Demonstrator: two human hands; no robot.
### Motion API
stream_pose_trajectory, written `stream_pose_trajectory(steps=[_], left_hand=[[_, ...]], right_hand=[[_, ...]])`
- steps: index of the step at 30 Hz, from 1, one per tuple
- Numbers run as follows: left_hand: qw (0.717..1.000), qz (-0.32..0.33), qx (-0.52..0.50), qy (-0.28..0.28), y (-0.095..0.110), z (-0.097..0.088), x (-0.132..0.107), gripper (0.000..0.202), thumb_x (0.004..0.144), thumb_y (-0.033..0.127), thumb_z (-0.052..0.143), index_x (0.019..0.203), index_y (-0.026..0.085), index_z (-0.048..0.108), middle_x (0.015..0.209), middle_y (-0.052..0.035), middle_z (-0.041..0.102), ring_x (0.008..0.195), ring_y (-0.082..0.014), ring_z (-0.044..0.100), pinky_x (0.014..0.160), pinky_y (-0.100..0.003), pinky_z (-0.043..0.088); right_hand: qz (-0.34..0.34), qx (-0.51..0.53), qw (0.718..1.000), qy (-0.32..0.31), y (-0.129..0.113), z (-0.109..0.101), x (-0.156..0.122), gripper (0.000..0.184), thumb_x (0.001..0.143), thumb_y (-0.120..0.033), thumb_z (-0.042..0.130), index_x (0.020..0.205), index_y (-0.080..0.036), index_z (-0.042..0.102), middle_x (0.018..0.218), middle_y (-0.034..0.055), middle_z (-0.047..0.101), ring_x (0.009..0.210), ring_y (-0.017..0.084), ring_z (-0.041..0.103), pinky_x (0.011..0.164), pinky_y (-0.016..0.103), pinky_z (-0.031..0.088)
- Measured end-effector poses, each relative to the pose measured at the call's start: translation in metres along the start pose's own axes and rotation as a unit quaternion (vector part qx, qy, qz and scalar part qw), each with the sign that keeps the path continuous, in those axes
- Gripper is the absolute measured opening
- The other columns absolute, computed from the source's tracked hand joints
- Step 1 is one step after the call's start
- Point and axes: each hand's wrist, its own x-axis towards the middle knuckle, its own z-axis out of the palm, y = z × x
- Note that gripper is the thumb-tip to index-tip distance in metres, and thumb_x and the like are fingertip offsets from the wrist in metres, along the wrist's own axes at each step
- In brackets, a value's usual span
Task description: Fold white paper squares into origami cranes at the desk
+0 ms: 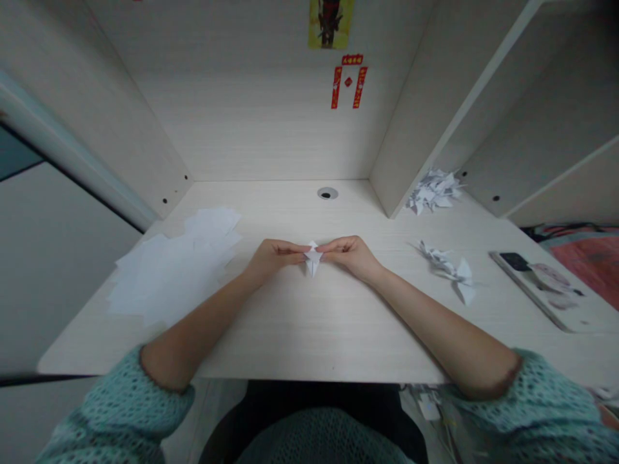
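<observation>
A small folded piece of white paper [313, 260] is held over the middle of the pale wooden desk [319, 322]. My left hand [273, 254] pinches its left side with fingers closed. My right hand [352, 252] pinches its right side the same way. The paper's lower tip points down toward the desk. Both forearms reach in from the near edge, in teal knitted sleeves.
A loose pile of white paper sheets [169, 270] lies at the left. Folded paper figures [449, 265] sit at the right, and a heap of more [432, 191] by the shelf divider. A phone [541, 287] lies far right. A cable hole [327, 193] is at the back.
</observation>
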Motion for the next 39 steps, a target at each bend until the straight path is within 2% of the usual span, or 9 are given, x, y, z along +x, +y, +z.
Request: stream_pose_trajectory(steps=[4,8,12,16,21,23,28,32,39], left_hand=[[1.000,-0.015,-0.014,-0.004,-0.004,0.000,0.001,0.032,0.062,0.029,0.078,0.092,0.019,0.074,0.093,-0.0062,0.074,0.083,-0.0191,0.069,0.084,-0.032,0.052],[1.000,0.011,0.007,0.012,-0.003,0.001,0.000,0.030,0.063,0.032,0.077,0.090,0.018,0.075,0.095,-0.0065,0.074,0.087,-0.0201,0.068,0.088,-0.033,0.049],[0.999,0.023,0.011,0.027,-0.002,0.004,-0.002,0.029,0.066,0.035,0.075,0.090,0.018,0.075,0.095,-0.0053,0.074,0.089,-0.0196,0.067,0.088,-0.031,0.048],[0.999,0.005,-0.004,0.044,-0.002,0.011,-0.005,0.031,0.065,0.038,0.075,0.087,0.017,0.074,0.092,-0.0061,0.074,0.082,-0.0196,0.067,0.082,-0.032,0.049],[0.997,0.018,-0.051,0.063,-0.003,0.016,-0.007,0.048,0.064,0.038,0.077,0.106,0.016,0.068,0.086,-0.0058,0.074,0.079,-0.0189,0.068,0.080,-0.032,0.050],[0.997,0.011,-0.048,0.066,-0.003,0.016,-0.007,0.050,0.063,0.037,0.078,0.107,0.016,0.067,0.082,-0.0046,0.074,0.076,-0.0181,0.067,0.079,-0.032,0.051],[0.998,-0.015,-0.049,0.043,-0.007,0.016,-0.004,0.043,0.063,0.037,0.077,0.100,0.017,0.070,0.082,-0.0038,0.074,0.074,-0.0168,0.067,0.077,-0.030,0.051],[0.999,-0.017,-0.018,0.027,-0.010,0.016,-0.004,0.028,0.066,0.041,0.073,0.082,0.017,0.072,0.081,-0.0028,0.073,0.073,-0.0153,0.065,0.074,-0.027,0.050],[0.998,-0.014,0.045,0.047,-0.007,0.016,-0.006,0.031,0.064,0.047,0.073,0.068,0.017,0.068,0.067,-0.0018,0.067,0.061,-0.0125,0.059,0.058,-0.022,0.047]], right_hand=[[0.018,0.023,1.000,-0.007,0.002,0.000,0.000,0.021,0.057,-0.027,0.082,0.075,-0.020,0.075,0.077,0.0035,0.075,0.068,0.014,0.068,0.074,0.028,0.054],[0.021,0.033,0.999,-0.001,0.002,0.002,0.000,0.021,0.060,-0.029,0.080,0.077,-0.020,0.075,0.076,0.0030,0.075,0.068,0.013,0.068,0.072,0.027,0.053],[-0.007,0.018,0.999,0.033,-0.001,0.008,-0.001,0.022,0.059,-0.033,0.080,0.077,-0.019,0.075,0.081,0.0045,0.075,0.071,0.015,0.067,0.075,0.030,0.053],[-0.012,0.039,0.996,0.086,0.000,0.015,-0.003,0.025,0.058,-0.036,0.080,0.074,-0.019,0.073,0.072,0.0034,0.074,0.063,0.014,0.066,0.068,0.029,0.053],[-0.036,0.025,0.994,0.096,0.002,0.019,-0.005,0.032,0.061,-0.036,0.078,0.086,-0.017,0.070,0.064,0.0005,0.070,0.058,0.012,0.062,0.065,0.027,0.050],[-0.048,0.013,0.994,0.095,0.002,0.020,-0.005,0.032,0.062,-0.036,0.077,0.087,-0.016,0.069,0.062,-0.0007,0.068,0.056,0.010,0.060,0.062,0.025,0.047],[-0.052,0.007,0.995,0.081,0.003,0.019,-0.006,0.033,0.065,-0.035,0.076,0.089,-0.016,0.065,0.060,-0.0027,0.066,0.052,0.008,0.055,0.054,0.022,0.041],[-0.050,-0.012,0.997,0.064,0.001,0.020,-0.007,0.034,0.066,-0.037,0.075,0.090,-0.015,0.065,0.061,-0.0014,0.067,0.051,0.009,0.056,0.052,0.022,0.041],[-0.047,-0.040,0.996,0.062,0.000,0.020,-0.008,0.031,0.066,-0.038,0.074,0.090,-0.018,0.072,0.080,0.0061,0.074,0.069,0.017,0.067,0.068,0.030,0.051]])
